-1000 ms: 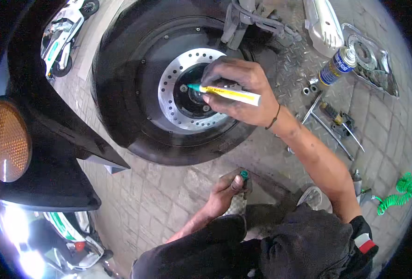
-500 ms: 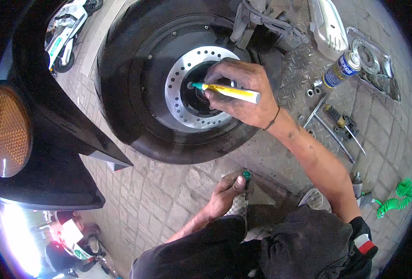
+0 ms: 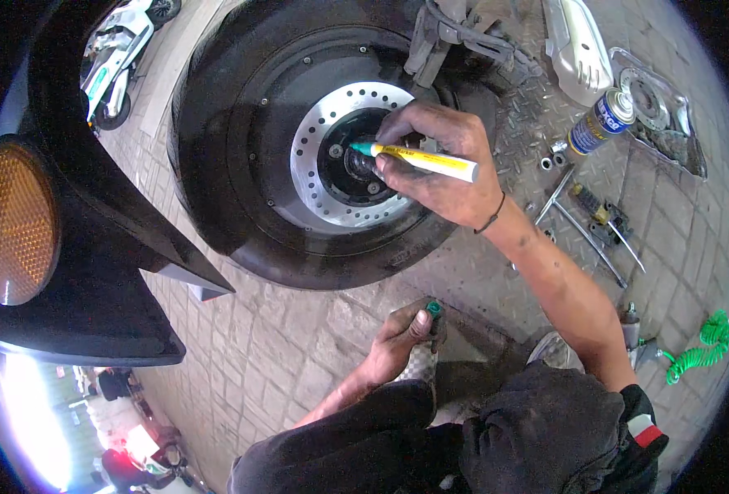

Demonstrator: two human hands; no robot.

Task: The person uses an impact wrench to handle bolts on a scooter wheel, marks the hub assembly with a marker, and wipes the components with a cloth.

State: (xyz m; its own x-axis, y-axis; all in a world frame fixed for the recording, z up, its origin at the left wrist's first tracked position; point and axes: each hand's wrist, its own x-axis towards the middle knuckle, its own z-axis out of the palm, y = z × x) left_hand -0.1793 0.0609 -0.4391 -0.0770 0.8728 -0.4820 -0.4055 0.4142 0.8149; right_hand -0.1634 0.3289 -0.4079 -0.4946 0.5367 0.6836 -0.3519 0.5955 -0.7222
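My right hand [image 3: 438,165] grips a yellow-and-white marker [image 3: 426,160], its green tip over the black hub [image 3: 340,177] inside a silver perforated brake disc [image 3: 315,198], just right of a hub bolt [image 3: 335,151]. The disc is on a wheel with a black tyre [image 3: 241,235]. Below the wheel, my left hand [image 3: 406,333] is closed on a small green cap [image 3: 434,309], near my checkered shoe. Whether the marker tip touches the hub I cannot tell.
Dark bodywork with an orange reflector [image 3: 15,222] fills the left. At right lie a spray can [image 3: 596,128], metal parts, tools [image 3: 595,243], a silver cover [image 3: 574,49] and a green coiled hose [image 3: 702,354]. Scooters [image 3: 122,62] stand beyond.
My right hand and the marker have shifted rightward, drawing the tip off the upper-left bolt and uncovering it. My left hand stays about where it was.
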